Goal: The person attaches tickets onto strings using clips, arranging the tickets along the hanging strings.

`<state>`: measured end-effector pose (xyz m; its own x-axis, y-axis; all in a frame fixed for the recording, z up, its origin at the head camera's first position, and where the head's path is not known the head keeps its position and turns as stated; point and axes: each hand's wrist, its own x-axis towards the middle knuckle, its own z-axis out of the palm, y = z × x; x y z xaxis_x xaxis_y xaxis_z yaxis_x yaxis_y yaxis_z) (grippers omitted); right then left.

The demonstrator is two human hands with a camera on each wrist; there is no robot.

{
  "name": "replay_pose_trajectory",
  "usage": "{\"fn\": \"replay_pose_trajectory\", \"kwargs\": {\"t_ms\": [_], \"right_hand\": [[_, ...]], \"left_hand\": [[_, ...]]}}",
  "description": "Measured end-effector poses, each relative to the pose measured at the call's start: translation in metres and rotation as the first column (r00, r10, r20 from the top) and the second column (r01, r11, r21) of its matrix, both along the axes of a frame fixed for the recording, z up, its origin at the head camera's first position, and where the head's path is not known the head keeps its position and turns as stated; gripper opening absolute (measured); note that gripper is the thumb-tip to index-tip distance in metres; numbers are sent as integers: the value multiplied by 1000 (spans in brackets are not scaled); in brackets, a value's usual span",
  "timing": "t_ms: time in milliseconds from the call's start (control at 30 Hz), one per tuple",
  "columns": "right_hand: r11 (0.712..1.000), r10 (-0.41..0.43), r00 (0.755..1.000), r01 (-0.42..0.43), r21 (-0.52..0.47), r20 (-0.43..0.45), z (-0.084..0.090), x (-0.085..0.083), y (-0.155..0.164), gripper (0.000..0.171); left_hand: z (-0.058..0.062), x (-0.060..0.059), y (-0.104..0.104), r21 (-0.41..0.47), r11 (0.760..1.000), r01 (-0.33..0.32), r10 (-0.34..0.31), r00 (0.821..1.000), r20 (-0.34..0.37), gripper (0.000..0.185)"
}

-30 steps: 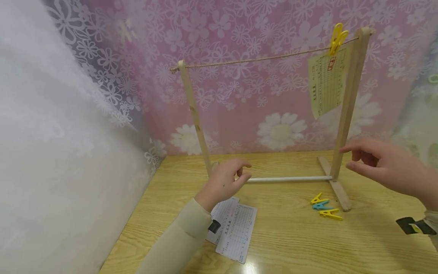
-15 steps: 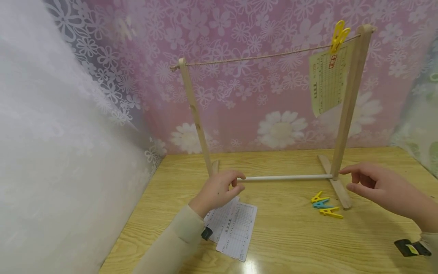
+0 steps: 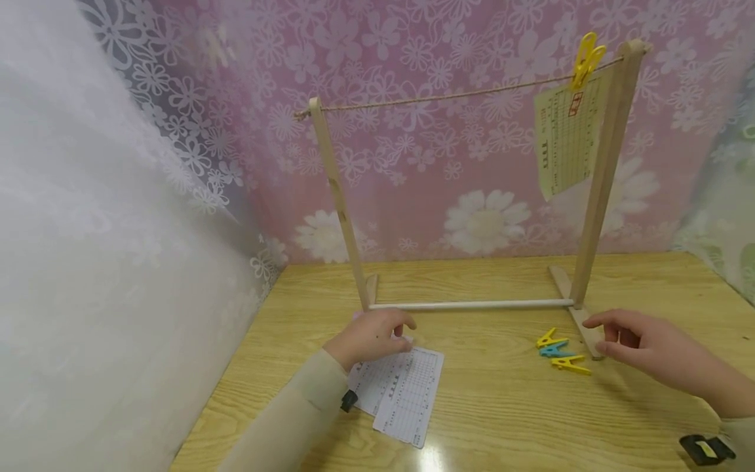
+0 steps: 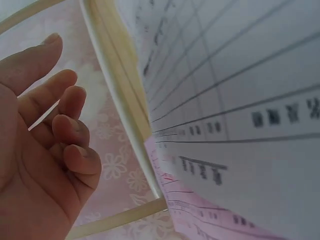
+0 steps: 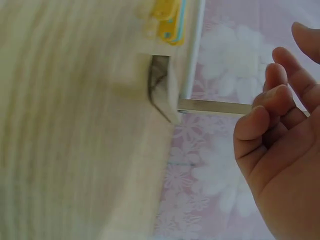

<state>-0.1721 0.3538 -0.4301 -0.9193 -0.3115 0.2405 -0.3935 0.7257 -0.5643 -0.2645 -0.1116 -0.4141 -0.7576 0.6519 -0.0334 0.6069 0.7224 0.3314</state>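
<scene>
My left hand [image 3: 371, 334] hovers over printed paper slips [image 3: 409, 396] on the table, fingers loosely curled around nothing. In the left wrist view a white slip [image 4: 240, 100] overlaps a pink one [image 4: 200, 212]. To the right, my right hand [image 3: 655, 351], also with nothing in its loosely bent fingers, is over the rack's right foot [image 3: 585, 331]. Just left of that foot lie a yellow clothespin [image 3: 550, 339], a blue clothespin [image 3: 554, 350] and another yellow clothespin [image 3: 571, 365]. A yellow slip [image 3: 566, 144] hangs from the rope [image 3: 448, 97] under a yellow clothespin [image 3: 586, 62].
The wooden rack has a left post [image 3: 339, 203], a right post [image 3: 606, 177] and a white bar [image 3: 472, 305] low between them. It stands on a wood-grain table [image 3: 489, 419]. Flowered pink cloth [image 3: 413, 157] hangs behind, pale cloth [image 3: 118, 295] at the left.
Both hands have come down and nearer: the left from by the white bar to over the slips, the right from beside the post to over its foot. The slips and clothespins stay put.
</scene>
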Motion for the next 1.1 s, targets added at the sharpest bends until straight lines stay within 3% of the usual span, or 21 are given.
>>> {"fn": "replay_pose_trajectory", "kwargs": {"t_ms": [167, 333, 700, 1100], "right_hand": [[998, 51, 990, -57, 41, 133, -10, -3, 3, 31], [994, 85, 970, -99, 53, 228, -16, -4, 5, 39], [983, 175, 949, -181, -3, 262, -28, -12, 9, 44], [979, 194, 933, -203, -2, 304, -33, -15, 6, 52]], "left_hand": [[-11, -6, 1, -38, 999, -5, 8, 997, 76, 46], [-21, -8, 1, -75, 997, 20, -12, 995, 99, 46], [-31, -7, 5, -114, 993, -15, 33, 987, 159, 44], [-32, -6, 5, -103, 995, -12, 28, 987, 159, 28]]}}
